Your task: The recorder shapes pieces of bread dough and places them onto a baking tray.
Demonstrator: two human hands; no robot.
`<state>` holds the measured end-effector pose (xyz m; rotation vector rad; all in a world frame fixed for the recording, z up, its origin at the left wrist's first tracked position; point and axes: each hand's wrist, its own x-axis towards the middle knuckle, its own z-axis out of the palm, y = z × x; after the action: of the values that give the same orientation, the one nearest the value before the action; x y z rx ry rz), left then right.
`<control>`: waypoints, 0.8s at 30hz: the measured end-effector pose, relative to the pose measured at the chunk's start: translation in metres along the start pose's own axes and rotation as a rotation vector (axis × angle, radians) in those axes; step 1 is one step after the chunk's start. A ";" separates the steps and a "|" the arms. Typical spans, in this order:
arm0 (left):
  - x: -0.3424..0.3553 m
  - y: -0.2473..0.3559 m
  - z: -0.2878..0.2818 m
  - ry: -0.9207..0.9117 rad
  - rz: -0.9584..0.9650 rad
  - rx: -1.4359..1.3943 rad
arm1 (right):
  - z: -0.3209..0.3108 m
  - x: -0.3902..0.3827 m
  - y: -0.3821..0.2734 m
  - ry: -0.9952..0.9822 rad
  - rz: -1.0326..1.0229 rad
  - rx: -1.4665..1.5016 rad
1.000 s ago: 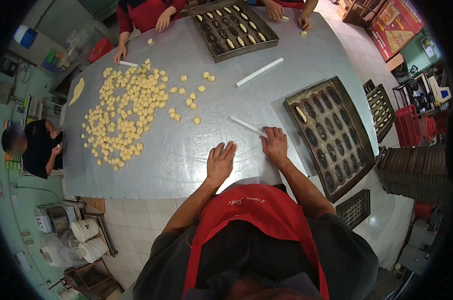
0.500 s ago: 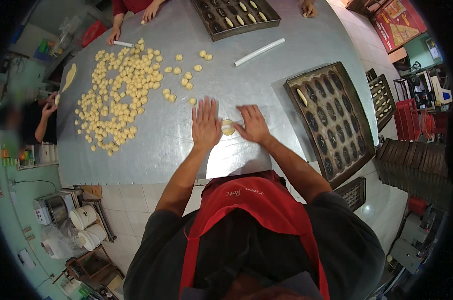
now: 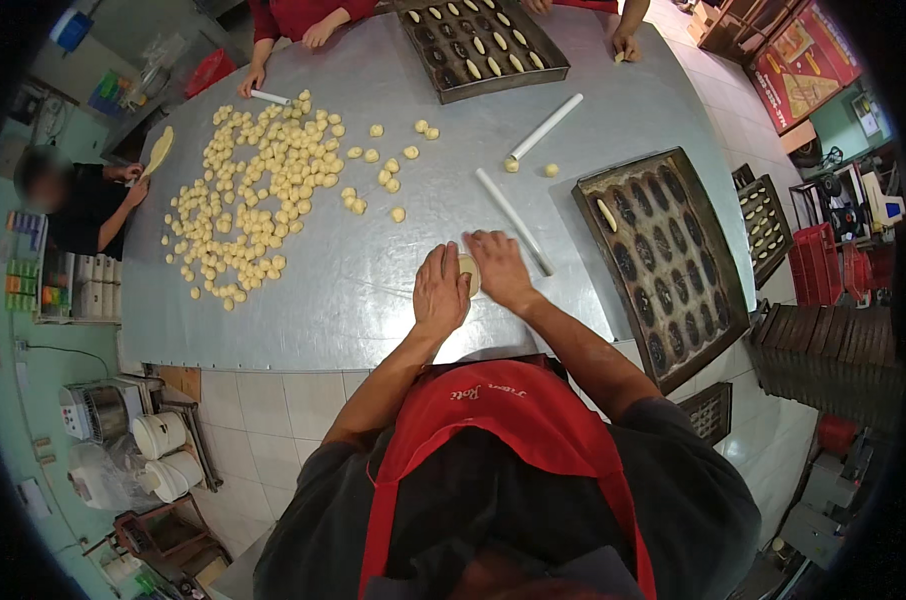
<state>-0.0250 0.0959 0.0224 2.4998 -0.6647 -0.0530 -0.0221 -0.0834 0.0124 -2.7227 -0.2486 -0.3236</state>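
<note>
Dough disc (image 3: 470,273) partly hidden by left hand (image 3: 440,290); far tray (image 3: 503,85) cut by top edge; co-worker's head (image 3: 43,180) blurred.

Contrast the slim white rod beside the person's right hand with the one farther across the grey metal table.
The near white rod slants from far left to near right; the far white rod, from near left to far right. The near white rod lies beside the right hand; the far white rod has a round yellow dough ball at its near end. Both are slim cylinders on the table.
</note>
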 end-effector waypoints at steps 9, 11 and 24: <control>-0.079 -0.009 -0.006 -0.083 0.183 0.064 | -0.019 -0.041 -0.033 -0.173 -0.148 -0.004; -0.067 -0.010 -0.015 -0.048 0.168 -0.096 | -0.011 0.006 -0.045 -0.187 -0.021 -0.091; -0.099 -0.265 -0.131 0.761 -0.530 0.162 | 0.026 0.016 -0.074 -0.202 -0.047 -0.024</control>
<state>0.0289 0.4006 -0.0134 2.4959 0.3145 0.7401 -0.0182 -0.0035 0.0189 -2.7781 -0.3666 -0.0643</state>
